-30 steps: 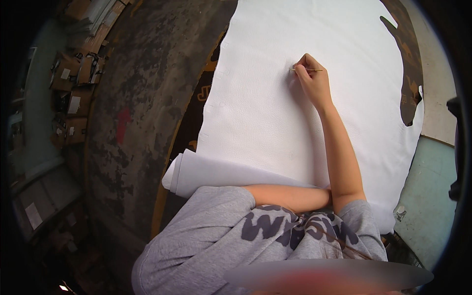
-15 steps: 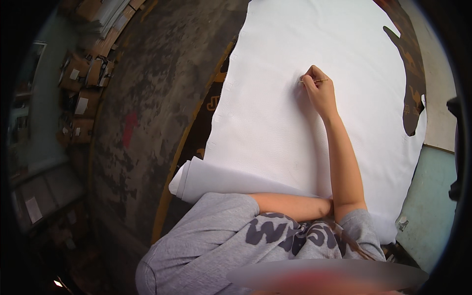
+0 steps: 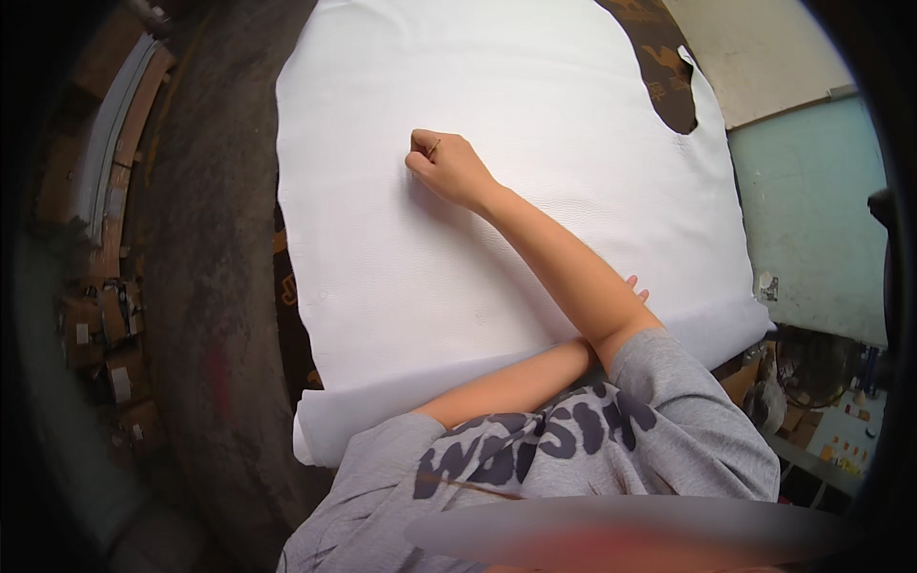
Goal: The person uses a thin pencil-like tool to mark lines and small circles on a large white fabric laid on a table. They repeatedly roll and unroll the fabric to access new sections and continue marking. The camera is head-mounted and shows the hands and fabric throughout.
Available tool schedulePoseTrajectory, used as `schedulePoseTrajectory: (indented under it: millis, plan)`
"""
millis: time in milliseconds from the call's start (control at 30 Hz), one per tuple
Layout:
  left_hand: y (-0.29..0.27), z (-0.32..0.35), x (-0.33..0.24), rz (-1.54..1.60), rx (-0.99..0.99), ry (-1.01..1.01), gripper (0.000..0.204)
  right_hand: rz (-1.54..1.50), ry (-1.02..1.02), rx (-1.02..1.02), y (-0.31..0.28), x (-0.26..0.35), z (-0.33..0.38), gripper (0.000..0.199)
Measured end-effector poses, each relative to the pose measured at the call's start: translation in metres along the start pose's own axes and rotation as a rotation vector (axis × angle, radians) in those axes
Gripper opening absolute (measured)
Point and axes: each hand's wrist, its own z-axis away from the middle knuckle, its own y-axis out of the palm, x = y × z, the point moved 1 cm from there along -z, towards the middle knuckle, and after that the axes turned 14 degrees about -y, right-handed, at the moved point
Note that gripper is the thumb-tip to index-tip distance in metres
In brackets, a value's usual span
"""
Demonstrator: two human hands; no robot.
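Observation:
A large white leather hide (image 3: 382,277) with a fine grain and uneven edges lies spread in front of me. Its near edge is folded or rolled over along my body, showing a greyer underside (image 3: 368,411). My right hand (image 3: 447,167) is closed in a pinch around a thin pen-like stick (image 3: 435,148); the fist hides most of it, including its tip. That hand rests low over the hide, left of its middle. My left forearm passes under my right arm, and only a few outstretched fingertips of my left hand (image 3: 638,288) show, lying on the hide.
Under the hide is a dark brown board with orange prints (image 3: 659,53), showing at the cut-in right edge. Pale panels (image 3: 812,210) stand to the right. Cardboard boxes (image 3: 115,377) are stacked left, beyond the dark floor (image 3: 205,239). A cluttered shelf (image 3: 845,430) sits lower right.
My view has swung to the right. My right hand with the stick has shifted leftward across the hide, its forearm now slanting. Fingertips of my left hand have come into sight beyond the right arm.

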Motion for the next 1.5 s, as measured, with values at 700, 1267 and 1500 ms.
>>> schedulePoseTrajectory:
  millis: [700, 1267, 1500]
  plan:
    - [-0.092, 0.021, -0.025, 0.066, 0.225, -0.024, 0.051, 0.095, 0.095, -0.751, -0.22, -0.195, 0.097, 0.032]
    - [-0.076, 0.022, -0.021, 0.083, 0.053, 0.025, 0.053, 0.266, 0.068, -0.608, -0.201, -0.174, 0.03, 0.032]
    - [-0.074, 0.022, -0.02, 0.08, 0.115, -0.018, 0.05, 0.293, 0.037, -0.629, -0.224, -0.206, -0.028, 0.031]
